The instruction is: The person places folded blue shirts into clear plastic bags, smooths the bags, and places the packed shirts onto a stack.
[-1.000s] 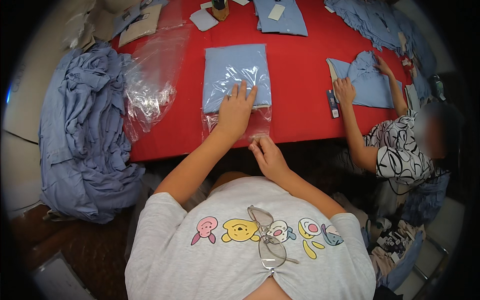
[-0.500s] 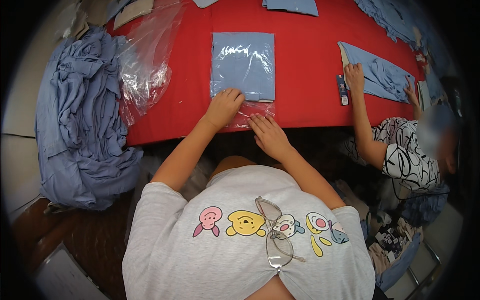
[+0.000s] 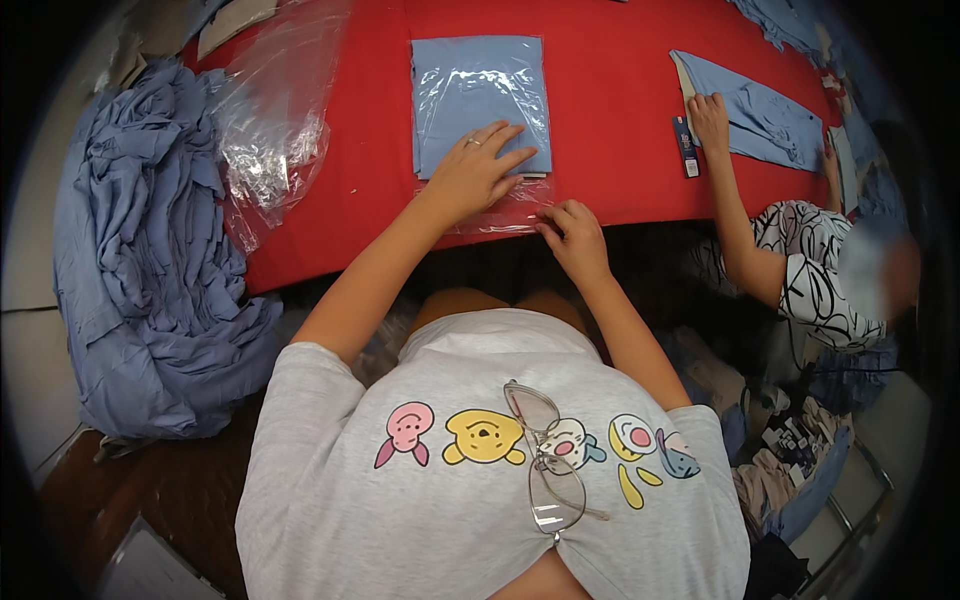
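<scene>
A folded light-blue garment (image 3: 478, 85) lies flat inside a clear plastic bag on the red-covered table (image 3: 610, 100). The bag's loose clear flap (image 3: 508, 212) reaches past the garment's near edge toward the table's front. My left hand (image 3: 474, 172) rests on the lower part of the bagged garment, its fingers spread. At the right corner of the flap, my right hand (image 3: 574, 238) has its thumb and fingers pinched together on the plastic. The film between its fingertips is barely visible.
Crumpled clear plastic bags (image 3: 270, 140) lie left of the garment, beside a large heap of blue clothes (image 3: 150, 250). On the right, a co-worker's hand (image 3: 711, 122) rests on another folded blue garment (image 3: 765, 120) with a dark tag (image 3: 685, 147).
My left hand has moved up from the garment's near edge onto it, fingers spreading. My right hand has shifted right and its fingers have closed on the flap's corner. The view has shifted slightly.
</scene>
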`<state>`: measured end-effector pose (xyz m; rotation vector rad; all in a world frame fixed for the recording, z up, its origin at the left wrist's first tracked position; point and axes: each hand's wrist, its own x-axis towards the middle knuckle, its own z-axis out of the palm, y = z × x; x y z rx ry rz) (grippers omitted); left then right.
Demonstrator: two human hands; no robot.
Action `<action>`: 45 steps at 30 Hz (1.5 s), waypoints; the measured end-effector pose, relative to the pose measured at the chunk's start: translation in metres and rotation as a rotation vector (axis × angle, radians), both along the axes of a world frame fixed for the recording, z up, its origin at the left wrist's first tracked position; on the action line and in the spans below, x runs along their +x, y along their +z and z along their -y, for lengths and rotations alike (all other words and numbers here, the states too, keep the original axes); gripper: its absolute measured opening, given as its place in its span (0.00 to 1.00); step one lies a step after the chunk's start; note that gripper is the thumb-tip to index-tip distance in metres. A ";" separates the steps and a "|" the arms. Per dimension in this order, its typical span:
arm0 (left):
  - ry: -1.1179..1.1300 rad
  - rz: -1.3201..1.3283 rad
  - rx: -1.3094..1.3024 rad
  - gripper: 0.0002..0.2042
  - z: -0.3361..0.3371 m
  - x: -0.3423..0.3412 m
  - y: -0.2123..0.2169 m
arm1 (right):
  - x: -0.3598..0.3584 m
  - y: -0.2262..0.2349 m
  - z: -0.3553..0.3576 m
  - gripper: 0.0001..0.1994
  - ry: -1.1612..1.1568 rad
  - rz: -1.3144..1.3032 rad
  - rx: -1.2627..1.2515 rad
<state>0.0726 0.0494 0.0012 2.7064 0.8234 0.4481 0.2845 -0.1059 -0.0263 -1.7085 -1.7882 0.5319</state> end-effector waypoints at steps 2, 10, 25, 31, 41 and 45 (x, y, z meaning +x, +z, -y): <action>-0.090 -0.060 0.143 0.29 -0.009 0.007 -0.025 | -0.004 -0.005 0.003 0.08 0.027 0.097 0.021; -0.175 -0.071 0.172 0.31 -0.018 0.011 -0.052 | -0.013 0.001 0.022 0.06 0.248 0.270 0.159; -0.099 -0.150 0.098 0.38 -0.047 -0.041 -0.024 | -0.099 0.040 -0.034 0.23 0.118 0.193 0.303; -0.100 -0.125 0.114 0.39 -0.046 -0.063 -0.056 | -0.115 0.022 -0.056 0.14 0.015 0.162 -0.099; -0.093 -0.184 0.146 0.37 -0.045 -0.059 -0.055 | -0.086 -0.007 -0.024 0.06 0.127 0.091 -0.143; -0.097 -0.174 0.148 0.37 -0.046 -0.058 -0.057 | -0.075 -0.004 -0.006 0.06 0.426 0.219 -0.051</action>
